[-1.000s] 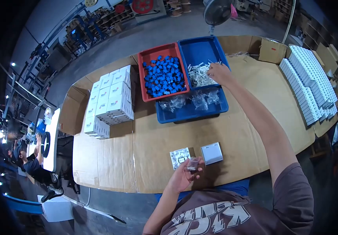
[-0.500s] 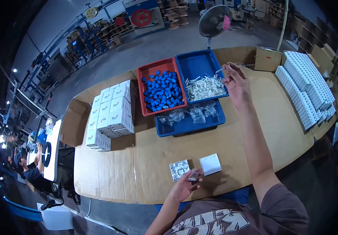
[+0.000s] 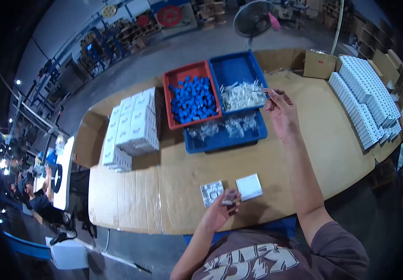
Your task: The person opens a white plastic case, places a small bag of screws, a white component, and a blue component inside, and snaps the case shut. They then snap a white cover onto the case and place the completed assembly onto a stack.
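Far to the left of both grips, stacked white boxes (image 3: 131, 125) sit on the cardboard-covered worktop (image 3: 187, 161). Beyond the left hand (image 3: 220, 212), well up the worktop, a red tray (image 3: 170, 100) holds blue parts (image 3: 193, 97).

The left hand is as it was a second ago, low by the person's body. Its grip is closed on a small clear packet (image 3: 230, 200). A grey plate (image 3: 211, 192) lies just left of that grip and a white plate (image 3: 249, 186) just right of it.

The change is on the right. A second ago the right hand (image 3: 281, 112) was down among the white pieces (image 3: 239, 94) in the blue tray (image 3: 236, 70). Now it is lifted clear, its grip pinched shut on one thin white piece (image 3: 259, 90). The piece pokes out leftward from the grip, over the tray's right edge. So one piece is out of the pile and in hand. Clear bags (image 3: 225, 127) lie below and left of this grip. Rows of white boxes (image 3: 364, 100) run well to its right.
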### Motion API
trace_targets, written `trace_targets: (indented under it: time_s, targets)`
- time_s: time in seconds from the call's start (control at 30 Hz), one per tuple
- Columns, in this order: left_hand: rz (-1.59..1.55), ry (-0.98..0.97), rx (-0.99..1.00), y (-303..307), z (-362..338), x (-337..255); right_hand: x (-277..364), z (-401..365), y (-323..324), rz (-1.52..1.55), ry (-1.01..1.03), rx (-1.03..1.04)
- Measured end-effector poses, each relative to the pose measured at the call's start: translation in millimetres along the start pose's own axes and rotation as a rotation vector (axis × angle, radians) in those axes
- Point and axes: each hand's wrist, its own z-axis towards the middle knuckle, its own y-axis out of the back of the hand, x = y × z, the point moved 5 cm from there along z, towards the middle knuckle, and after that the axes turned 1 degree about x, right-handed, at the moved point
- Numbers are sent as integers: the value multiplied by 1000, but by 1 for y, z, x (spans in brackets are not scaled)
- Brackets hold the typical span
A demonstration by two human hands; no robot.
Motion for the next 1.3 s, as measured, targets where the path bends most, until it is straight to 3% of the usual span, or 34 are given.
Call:
trace_targets:
  time_s: [0.1,0.23,0.47,0.7,0.9,1.2,1.3]
  targets:
    - [4,-62,-33,2,-1,-8,-23,-43,10,-524,26,-59]
    - [-21,-112,-84,-5,3,-22,-69,-99,16,-499,-232,129]
    - [-17,-79,-63,-17,-1,-10,-70,-145,-11,-794,-309,511]
    - [35,-40,-58,-17,-12,12,-88,-174,-6,-733,-465,718]
    - [16,-46,-65,-16,-27,22,-103,-198,-14,-606,-319,815]
    - [68,-97,-129,-12,-49,17,-75,-208,-45,-916,-373,1027]
    - [88,-104,-126,-17,-57,17,-62,-215,-63,-953,-372,1191]
